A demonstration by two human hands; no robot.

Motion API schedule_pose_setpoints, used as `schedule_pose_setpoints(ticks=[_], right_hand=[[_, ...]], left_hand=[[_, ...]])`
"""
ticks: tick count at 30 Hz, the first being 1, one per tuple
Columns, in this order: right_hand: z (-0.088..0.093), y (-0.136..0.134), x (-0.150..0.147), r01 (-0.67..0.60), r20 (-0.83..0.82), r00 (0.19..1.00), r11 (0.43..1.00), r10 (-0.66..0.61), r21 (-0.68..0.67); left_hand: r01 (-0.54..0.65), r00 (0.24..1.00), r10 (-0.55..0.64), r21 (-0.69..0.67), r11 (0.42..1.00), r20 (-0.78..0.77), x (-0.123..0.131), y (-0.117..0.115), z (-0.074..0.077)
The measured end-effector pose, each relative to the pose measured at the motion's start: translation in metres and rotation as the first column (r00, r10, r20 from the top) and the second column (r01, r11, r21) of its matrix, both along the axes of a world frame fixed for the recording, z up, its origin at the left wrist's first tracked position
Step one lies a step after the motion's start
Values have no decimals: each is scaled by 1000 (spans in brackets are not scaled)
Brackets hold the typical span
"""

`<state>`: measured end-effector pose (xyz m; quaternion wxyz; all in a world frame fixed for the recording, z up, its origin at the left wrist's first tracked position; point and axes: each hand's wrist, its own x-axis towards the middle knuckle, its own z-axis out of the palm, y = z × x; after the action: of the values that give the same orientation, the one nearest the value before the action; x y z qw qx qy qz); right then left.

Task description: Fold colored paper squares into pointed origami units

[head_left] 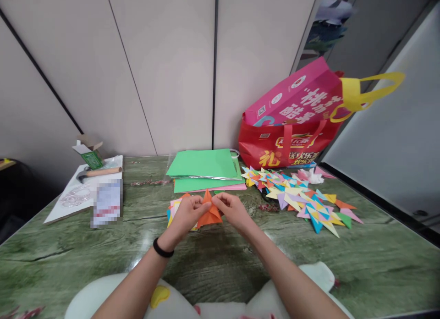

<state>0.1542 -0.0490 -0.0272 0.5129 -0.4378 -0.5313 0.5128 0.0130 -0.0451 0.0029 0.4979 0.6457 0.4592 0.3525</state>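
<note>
Between my two hands is a partly folded sheet of orange origami paper [209, 216], its narrow point facing away from me. My left hand [188, 213] pinches its left side between thumb and fingers. On the other side, my right hand [231, 210] is closed on the paper's upper right edge. Under and beside my left hand lies a small stack of coloured paper squares [171, 213], partly covered by that hand. To the right spreads a pile of folded paper pieces [302, 195] in many colours, pointed in shape.
Green paper sheets [202, 164] lie behind my hands. A red bag [288, 145] holding a pink box [295, 96] stands at the back right. On the left, a hammer [99, 172] and a small green box [92, 158] rest on a white board [65, 202]. Cabinet panels close off the back.
</note>
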Motion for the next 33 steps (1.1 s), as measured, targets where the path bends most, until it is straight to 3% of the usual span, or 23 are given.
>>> schedule_pose_setpoints(ticks=[6,15,19,24,29,33], right_hand=[[0,0,-1,61,91,993,993,-70,97],[-4,1,-6,43,-35,998,999,-43,-8],[-4,2,-4,76,73,994,995,-81,58],[-2,4,2,81,150,984,992,-96,99],[-1,3,2,23,199,979,994,-44,110],[-2,1,0,-28,223,975,993,2,115]], left_hand=[[-11,1000,12,45,999,-25,-1,1,0],[-68,997,71,92,993,-29,-1,2,0],[-10,1000,9,85,996,9,-2,3,-3],[99,991,-96,-30,995,93,-3,3,-2],[-20,978,32,-57,998,208,-4,5,2],[-135,967,143,-50,990,211,-4,7,0]])
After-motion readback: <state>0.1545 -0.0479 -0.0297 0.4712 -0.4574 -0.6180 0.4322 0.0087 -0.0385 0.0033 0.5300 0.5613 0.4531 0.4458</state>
